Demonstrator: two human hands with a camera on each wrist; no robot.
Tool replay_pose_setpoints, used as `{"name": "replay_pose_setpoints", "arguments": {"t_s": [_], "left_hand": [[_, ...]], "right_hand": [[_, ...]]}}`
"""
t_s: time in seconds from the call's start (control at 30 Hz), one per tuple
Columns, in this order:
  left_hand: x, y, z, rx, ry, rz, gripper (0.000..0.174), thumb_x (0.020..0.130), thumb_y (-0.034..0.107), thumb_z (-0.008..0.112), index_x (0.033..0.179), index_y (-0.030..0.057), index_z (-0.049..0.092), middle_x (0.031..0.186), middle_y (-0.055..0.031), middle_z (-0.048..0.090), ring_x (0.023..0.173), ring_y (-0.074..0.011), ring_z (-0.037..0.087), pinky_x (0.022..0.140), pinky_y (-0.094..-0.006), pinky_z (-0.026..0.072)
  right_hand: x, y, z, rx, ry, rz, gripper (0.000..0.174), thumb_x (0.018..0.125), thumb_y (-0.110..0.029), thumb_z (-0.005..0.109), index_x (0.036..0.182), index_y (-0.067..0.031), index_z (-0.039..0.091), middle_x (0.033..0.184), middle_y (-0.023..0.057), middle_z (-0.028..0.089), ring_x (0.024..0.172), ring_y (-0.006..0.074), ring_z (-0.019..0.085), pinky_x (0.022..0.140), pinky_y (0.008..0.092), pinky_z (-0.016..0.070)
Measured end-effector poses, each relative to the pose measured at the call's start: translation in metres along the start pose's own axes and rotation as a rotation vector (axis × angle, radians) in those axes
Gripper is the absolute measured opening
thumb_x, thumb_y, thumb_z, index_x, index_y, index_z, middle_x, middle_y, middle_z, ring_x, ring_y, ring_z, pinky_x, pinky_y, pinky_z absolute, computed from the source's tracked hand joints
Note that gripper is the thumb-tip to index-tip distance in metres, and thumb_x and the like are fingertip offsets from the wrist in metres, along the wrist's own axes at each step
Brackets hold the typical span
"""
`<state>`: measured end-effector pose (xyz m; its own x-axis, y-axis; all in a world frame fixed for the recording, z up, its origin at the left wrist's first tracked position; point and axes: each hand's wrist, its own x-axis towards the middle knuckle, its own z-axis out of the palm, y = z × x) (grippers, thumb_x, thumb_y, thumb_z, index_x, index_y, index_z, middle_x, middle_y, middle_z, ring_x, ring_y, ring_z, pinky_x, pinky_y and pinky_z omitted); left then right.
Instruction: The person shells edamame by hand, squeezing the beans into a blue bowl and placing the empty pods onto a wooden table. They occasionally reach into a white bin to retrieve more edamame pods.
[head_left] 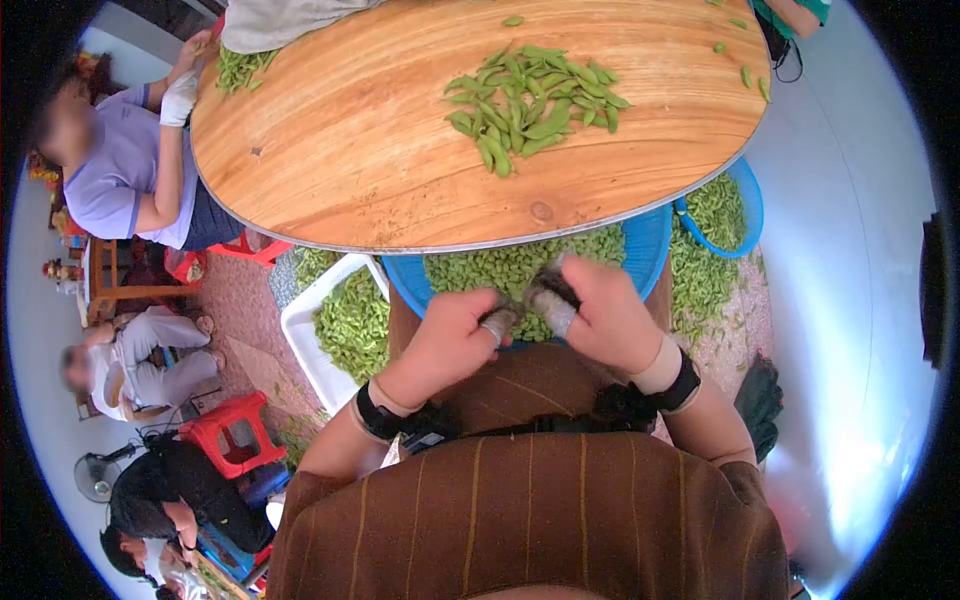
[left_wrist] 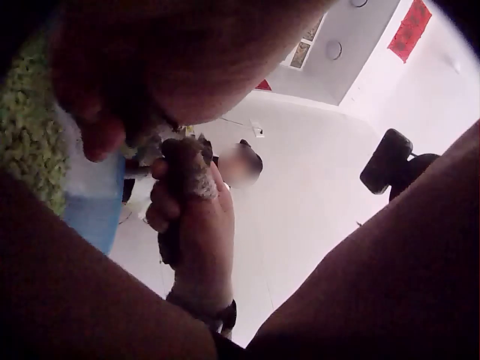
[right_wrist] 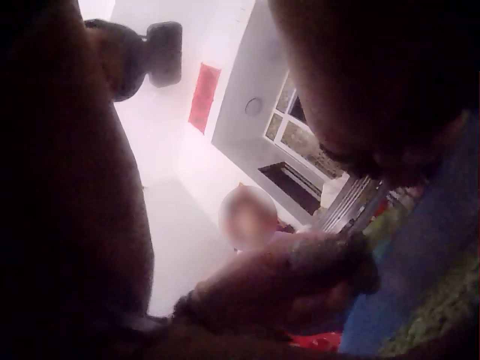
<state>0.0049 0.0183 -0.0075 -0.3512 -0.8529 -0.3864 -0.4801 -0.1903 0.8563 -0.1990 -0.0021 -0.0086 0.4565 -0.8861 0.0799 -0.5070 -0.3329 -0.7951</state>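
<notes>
In the head view both hands meet low over a blue basin [head_left: 400, 275] of shelled green soybeans [head_left: 470, 268]. My left hand [head_left: 450, 340] has curled fingers and a wrapped thumb. It pinches a green soybean pod [right_wrist: 384, 226], whose end shows by the fingertips in the right wrist view. Facing it, my right hand [head_left: 608, 315] is also curled, its wrapped thumb pressed down toward the fingers at the same pod. The left wrist view shows this right hand [left_wrist: 196, 217] from the side, fingertips close to the left ones. Most of the pod is hidden between the fingers.
A wooden table [head_left: 330, 150] spans the front, bearing a heap of soybean pods [head_left: 530, 100] and a grey cloth [head_left: 280, 20]. A white tub [head_left: 300, 320] stands left, a blue basket [head_left: 755, 205] right. Other people sit at left, near a red stool [head_left: 235, 430].
</notes>
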Motion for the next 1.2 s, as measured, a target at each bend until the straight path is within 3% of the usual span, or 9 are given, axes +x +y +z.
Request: {"name": "replay_pose_setpoints", "arguments": {"t_s": [0.13, 0.2, 0.3, 0.47, 0.57, 0.7, 0.8, 1.0, 1.2], "left_hand": [[-0.004, 0.008, 0.001, 0.013, -0.138, 0.316, 0.009, 0.084, 0.006, 0.053, 0.078, 0.0024, 0.059, 0.065, -0.0037, 0.063, 0.053, -0.0119, 0.06, 0.047, -0.0253, 0.0462], [-0.011, 0.021, -0.005, -0.236, -0.438, 0.085, 0.008, 0.086, 0.007, 0.055, 0.08, 0.0037, 0.059, 0.063, -0.0018, 0.062, 0.055, -0.0094, 0.06, 0.049, -0.0232, 0.0458], [-0.01, 0.02, -0.013, -0.418, -0.554, 0.055, 0.007, 0.089, 0.01, 0.055, 0.085, 0.005, 0.059, 0.067, 0.0014, 0.062, 0.055, -0.0059, 0.056, 0.051, -0.0202, 0.0442], [-0.017, 0.003, -0.016, -0.403, -0.516, -0.039, 0.009, 0.089, 0.013, 0.055, 0.092, 0.0053, 0.059, 0.071, 0.0026, 0.061, 0.059, -0.0036, 0.053, 0.051, -0.02, 0.0428], [-0.035, -0.009, -0.042, -0.23, -0.356, -0.081, 0.012, 0.085, 0.015, 0.058, 0.089, 0.0039, 0.059, 0.068, -0.0038, 0.062, 0.057, -0.0114, 0.056, 0.052, -0.0244, 0.0448], [-0.067, -0.066, -0.071, 0.961, 0.22, -0.192, 0.023, 0.077, 0.024, 0.067, 0.076, 0.0019, 0.059, 0.07, -0.0211, 0.06, 0.066, -0.0383, 0.06, 0.057, -0.0426, 0.048], [-0.072, -0.055, -0.079, 1.013, 0.343, -0.351, 0.025, 0.076, 0.026, 0.069, 0.074, 0.003, 0.059, 0.071, -0.0196, 0.061, 0.068, -0.0382, 0.061, 0.058, -0.0458, 0.0466], [-0.019, 0.027, -0.055, 0.581, 0.514, 0.359, 0.017, 0.075, 0.011, 0.069, 0.09, 0.0044, 0.065, 0.073, -0.0152, 0.059, 0.067, -0.033, 0.059, 0.06, -0.0385, 0.0471], [0.041, 0.052, -0.032, 0.741, 0.6, 0.445, 0.018, 0.077, 0.01, 0.064, 0.093, 0.0042, 0.061, 0.083, -0.0148, 0.058, 0.073, -0.036, 0.06, 0.062, -0.043, 0.0491]], "right_hand": [[-0.006, 0.009, 0.005, 0.067, -0.072, -0.081, 0.024, 0.083, -0.018, 0.064, 0.094, -0.0019, 0.051, 0.069, 0.0131, 0.059, 0.059, 0.033, 0.059, 0.052, 0.0384, 0.046], [-0.009, 0.005, -0.007, 0.829, -0.54, 0.404, 0.028, 0.084, -0.022, 0.067, 0.096, -0.0037, 0.049, 0.066, 0.0038, 0.055, 0.049, 0.0158, 0.055, 0.043, 0.029, 0.0411], [-0.017, 0.004, -0.005, 1.232, -0.581, 0.427, 0.026, 0.084, -0.022, 0.066, 0.097, -0.006, 0.05, 0.067, -0.0018, 0.051, 0.049, 0.0051, 0.049, 0.041, 0.0209, 0.0371], [-0.006, 0.008, -0.009, 1.003, -0.423, 0.398, 0.022, 0.083, -0.017, 0.067, 0.093, -0.0048, 0.051, 0.064, 0.0, 0.053, 0.049, 0.0063, 0.049, 0.043, 0.0205, 0.0372], [-0.005, 0.033, 0.009, 0.421, -0.141, 0.032, 0.018, 0.084, -0.018, 0.065, 0.09, -0.0013, 0.06, 0.069, 0.005, 0.06, 0.056, 0.0139, 0.057, 0.053, 0.0286, 0.044], [-0.006, 0.035, -0.008, 0.034, -0.259, 0.174, 0.018, 0.082, -0.015, 0.063, 0.093, -0.0002, 0.061, 0.07, 0.014, 0.06, 0.06, 0.0226, 0.057, 0.058, 0.0317, 0.0453], [-0.006, 0.049, -0.007, -0.128, -0.068, 0.25, 0.018, 0.08, -0.017, 0.062, 0.087, -0.001, 0.056, 0.072, 0.0236, 0.057, 0.07, 0.0432, 0.055, 0.059, 0.0445, 0.0447], [-0.002, 0.03, -0.018, -0.079, -0.012, 0.215, 0.017, 0.081, -0.016, 0.061, 0.084, -0.0006, 0.054, 0.071, 0.0239, 0.056, 0.072, 0.0444, 0.055, 0.06, 0.0465, 0.0436], [-0.017, 0.024, -0.017, -0.097, -0.093, 0.221, 0.017, 0.08, -0.015, 0.061, 0.084, -0.0003, 0.054, 0.074, 0.0243, 0.056, 0.073, 0.0442, 0.055, 0.061, 0.0462, 0.0443]]}}
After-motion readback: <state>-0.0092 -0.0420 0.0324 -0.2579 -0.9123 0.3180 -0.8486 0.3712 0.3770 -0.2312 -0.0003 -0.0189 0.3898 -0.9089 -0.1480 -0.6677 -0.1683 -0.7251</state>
